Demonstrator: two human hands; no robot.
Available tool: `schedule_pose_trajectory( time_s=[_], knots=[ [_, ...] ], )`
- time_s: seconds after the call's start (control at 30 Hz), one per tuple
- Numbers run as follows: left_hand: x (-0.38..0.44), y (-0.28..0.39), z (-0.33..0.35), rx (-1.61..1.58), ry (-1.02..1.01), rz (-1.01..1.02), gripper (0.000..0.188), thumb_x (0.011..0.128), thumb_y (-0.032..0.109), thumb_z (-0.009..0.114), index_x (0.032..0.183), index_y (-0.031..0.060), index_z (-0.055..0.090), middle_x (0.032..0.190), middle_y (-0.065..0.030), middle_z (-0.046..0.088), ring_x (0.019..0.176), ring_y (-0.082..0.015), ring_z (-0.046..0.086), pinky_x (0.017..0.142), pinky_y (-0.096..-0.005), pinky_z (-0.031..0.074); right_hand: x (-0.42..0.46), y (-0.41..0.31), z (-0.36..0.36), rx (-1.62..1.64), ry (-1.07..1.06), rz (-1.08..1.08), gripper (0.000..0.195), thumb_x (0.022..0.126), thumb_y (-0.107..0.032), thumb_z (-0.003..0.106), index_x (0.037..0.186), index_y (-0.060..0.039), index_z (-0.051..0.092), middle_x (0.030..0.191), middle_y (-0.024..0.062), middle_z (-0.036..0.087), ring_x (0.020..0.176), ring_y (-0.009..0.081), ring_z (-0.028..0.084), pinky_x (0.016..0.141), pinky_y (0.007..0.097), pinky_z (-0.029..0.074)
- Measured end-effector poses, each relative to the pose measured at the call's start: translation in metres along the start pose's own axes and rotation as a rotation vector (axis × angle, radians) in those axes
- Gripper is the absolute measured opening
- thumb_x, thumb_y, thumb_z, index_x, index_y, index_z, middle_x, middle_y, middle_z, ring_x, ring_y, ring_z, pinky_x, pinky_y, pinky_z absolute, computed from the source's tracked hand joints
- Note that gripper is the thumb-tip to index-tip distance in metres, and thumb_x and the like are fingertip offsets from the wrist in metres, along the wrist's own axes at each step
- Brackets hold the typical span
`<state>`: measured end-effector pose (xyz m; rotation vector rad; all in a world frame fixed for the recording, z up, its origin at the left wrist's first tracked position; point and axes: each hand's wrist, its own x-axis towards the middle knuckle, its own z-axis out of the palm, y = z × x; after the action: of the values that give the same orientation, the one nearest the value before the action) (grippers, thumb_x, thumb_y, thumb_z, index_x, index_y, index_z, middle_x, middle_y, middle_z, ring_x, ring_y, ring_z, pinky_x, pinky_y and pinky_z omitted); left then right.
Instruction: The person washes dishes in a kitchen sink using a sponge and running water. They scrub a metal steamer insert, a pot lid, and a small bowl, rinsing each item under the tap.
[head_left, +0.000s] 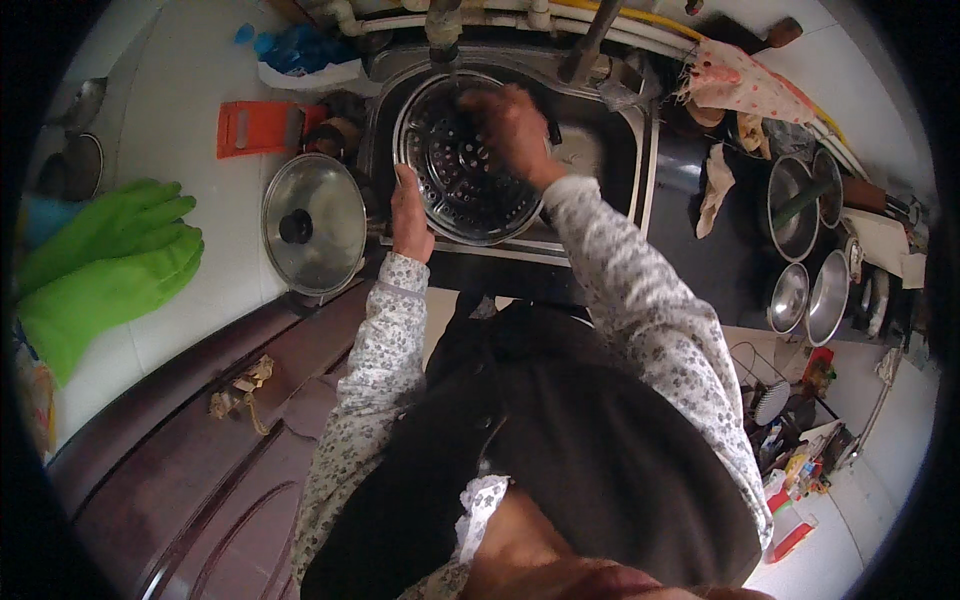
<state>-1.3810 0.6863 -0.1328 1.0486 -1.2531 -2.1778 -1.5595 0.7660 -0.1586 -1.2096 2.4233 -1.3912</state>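
A round stainless steel steamer pan (461, 199) with a perforated bottom rests over the left part of a metal sink (589, 154). My left hand (411, 217) grips its near-left rim, thumb up along the edge. Inside the pan, towards its upper right, my right hand (517, 127) is bent down and blurred by motion. Whether it holds anything cannot be made out. A tap (444, 37) points down just beyond the pan's far rim.
Left of the sink leans a glass pot lid (322, 255) with a black knob. An orange slicer (259, 129) and green rubber gloves (120, 255) lie on the white counter. Metal bowls (789, 296) and a crumpled cloth (716, 191) are at the right.
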Motion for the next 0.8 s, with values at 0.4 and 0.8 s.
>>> schedule_pose_trajectory(
  time_s=[0.4,0.8],
  knots=[
    [0.016,-0.013,-0.026,0.005,0.104,-0.002,0.076,0.091,0.057,0.049,0.136,-0.0031,0.037,0.135,-0.0110,0.045,0.120,-0.0200,0.047,0.102,-0.0337,0.037,-0.014,0.047,-0.012,0.082,-0.111,0.184,0.030,0.085,-0.024,0.064,0.111,-0.0088,0.063,0.103,0.0130,0.063,0.100,0.0294,0.060,0.084,0.0344,0.047],
    [0.018,0.009,-0.014,-0.074,0.126,0.033,0.068,0.091,0.051,0.054,0.131,-0.0021,0.043,0.127,-0.0117,0.053,0.112,-0.0202,0.055,0.094,-0.0337,0.046,-0.039,0.073,-0.125,0.402,0.425,0.257,0.027,0.087,-0.019,0.059,0.107,-0.0010,0.060,0.123,0.0149,0.054,0.099,0.0272,0.060,0.084,0.0327,0.047]
  ],
)
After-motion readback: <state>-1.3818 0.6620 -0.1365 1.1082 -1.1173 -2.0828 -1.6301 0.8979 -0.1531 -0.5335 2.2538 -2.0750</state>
